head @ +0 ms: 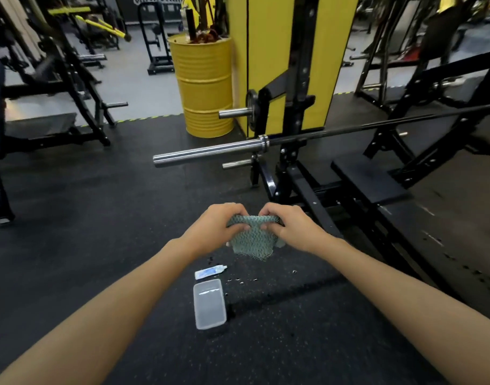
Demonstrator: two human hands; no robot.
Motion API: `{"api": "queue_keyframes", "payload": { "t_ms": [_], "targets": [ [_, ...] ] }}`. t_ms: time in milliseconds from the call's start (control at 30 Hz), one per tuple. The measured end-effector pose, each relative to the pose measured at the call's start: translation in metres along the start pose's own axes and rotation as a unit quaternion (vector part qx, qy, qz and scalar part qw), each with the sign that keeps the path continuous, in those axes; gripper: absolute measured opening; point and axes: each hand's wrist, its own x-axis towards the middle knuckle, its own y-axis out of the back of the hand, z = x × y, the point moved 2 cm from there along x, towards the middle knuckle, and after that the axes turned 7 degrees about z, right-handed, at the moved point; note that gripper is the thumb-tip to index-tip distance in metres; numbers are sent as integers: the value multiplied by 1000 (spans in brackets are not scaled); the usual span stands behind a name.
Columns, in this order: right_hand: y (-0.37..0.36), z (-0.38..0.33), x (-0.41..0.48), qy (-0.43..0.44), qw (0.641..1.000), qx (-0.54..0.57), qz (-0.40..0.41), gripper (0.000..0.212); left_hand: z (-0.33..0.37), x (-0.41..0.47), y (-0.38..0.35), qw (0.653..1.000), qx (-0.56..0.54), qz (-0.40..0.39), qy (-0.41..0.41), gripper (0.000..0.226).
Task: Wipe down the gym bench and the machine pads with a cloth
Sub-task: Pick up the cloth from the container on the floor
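A: Cloth point(252, 240) — teal, held up off the floor by both hands, well short of the bench pad point(369, 182). Left hand point(213, 226) and right hand point(291, 226) both pinch its top edge, fingers curled shut on the fabric; the rest hangs down.

B: Bearing to the pad?

A: Ahead and right of the cloth. Pad's long axis runs away from the cloth, up toward the barbell point(210, 151). Right hand is nearer it, so I'd judge that hand leads the wipe.

B: Anything unclear?

A: Pad's far end is lost behind the rack frame. On the floor just this side of the cloth, a small tube point(210, 271) and clear container point(209, 304); contents unreadable.
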Motion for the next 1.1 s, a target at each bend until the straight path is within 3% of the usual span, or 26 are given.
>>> {"api": "queue_keyframes", "payload": {
  "t_ms": [300, 533, 733, 1100],
  "targets": [
    [157, 124, -62, -38, 997, -61, -2, 13, 145, 107, -103, 996, -25, -72, -53, 7],
    [250, 207, -92, -73, 993, -78, 43, 4, 228, 188, -170, 989, -26, -93, -114, 7],
    [296, 273, -95, -113, 988, -79, 62, 13, 257, 261, -225, 979, -18, -127, -161, 7],
    [375, 398, -18, -185, 975, -99, 70, 5, 261, 439, -299, 963, -22, -164, -213, 6]
  ]
}}
